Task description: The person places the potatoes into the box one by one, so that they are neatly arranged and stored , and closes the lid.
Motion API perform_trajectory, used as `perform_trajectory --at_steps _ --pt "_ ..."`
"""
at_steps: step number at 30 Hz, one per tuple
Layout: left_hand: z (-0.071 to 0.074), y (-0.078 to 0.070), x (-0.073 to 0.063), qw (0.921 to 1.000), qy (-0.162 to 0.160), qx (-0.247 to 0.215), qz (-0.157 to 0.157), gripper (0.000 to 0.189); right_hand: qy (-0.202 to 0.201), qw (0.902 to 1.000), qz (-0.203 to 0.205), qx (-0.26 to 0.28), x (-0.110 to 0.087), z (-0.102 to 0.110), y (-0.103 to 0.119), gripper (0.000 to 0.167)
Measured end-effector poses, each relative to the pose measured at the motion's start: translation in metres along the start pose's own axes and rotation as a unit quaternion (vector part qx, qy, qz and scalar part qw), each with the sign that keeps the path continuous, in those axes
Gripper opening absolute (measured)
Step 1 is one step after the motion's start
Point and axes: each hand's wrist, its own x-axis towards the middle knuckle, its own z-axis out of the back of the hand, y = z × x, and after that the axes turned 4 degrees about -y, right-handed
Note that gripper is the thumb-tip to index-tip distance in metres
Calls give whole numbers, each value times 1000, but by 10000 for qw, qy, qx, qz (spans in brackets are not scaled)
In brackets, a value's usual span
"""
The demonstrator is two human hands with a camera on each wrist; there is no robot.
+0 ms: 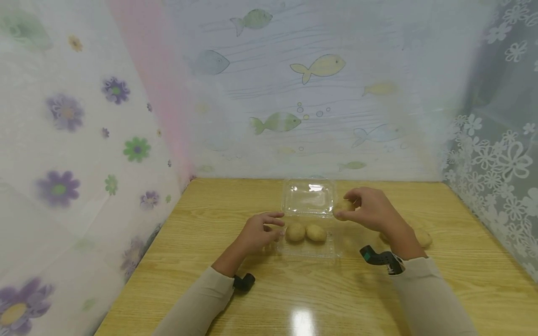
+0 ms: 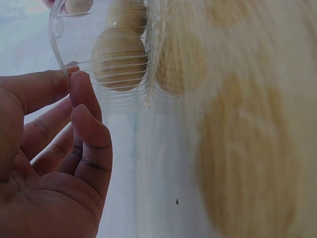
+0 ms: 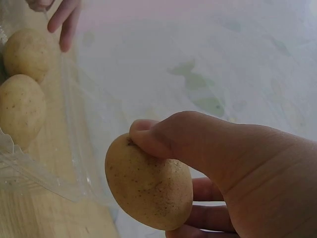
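Note:
A clear plastic clamshell container (image 1: 308,255) lies on the table, its lid (image 1: 308,199) folded back toward the wall. Two potatoes, a left one (image 1: 295,232) and a right one (image 1: 316,233), sit side by side in its base. At the container's left side, my left hand (image 1: 255,232) pinches the thin rim (image 2: 56,42) between thumb and fingers, as the left wrist view shows. My right hand (image 1: 369,210) grips another potato (image 3: 148,183), raised beside the lid's right edge. Its thumb lies across the top of that potato, with the other fingers partly hidden behind.
More potatoes (image 1: 422,237) lie on the wooden table (image 1: 218,200) at the right, partly hidden by my right forearm. A curtain with fish (image 1: 277,122) hangs along the back edge, and flowered sheets (image 1: 59,186) stand at both sides.

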Motion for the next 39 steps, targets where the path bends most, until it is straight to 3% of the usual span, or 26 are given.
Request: perform_trajectory --at_steps 39 --pt "1 0 1 9998 -46 205 33 29 23 9989 473 -47 1 -11 25 55"
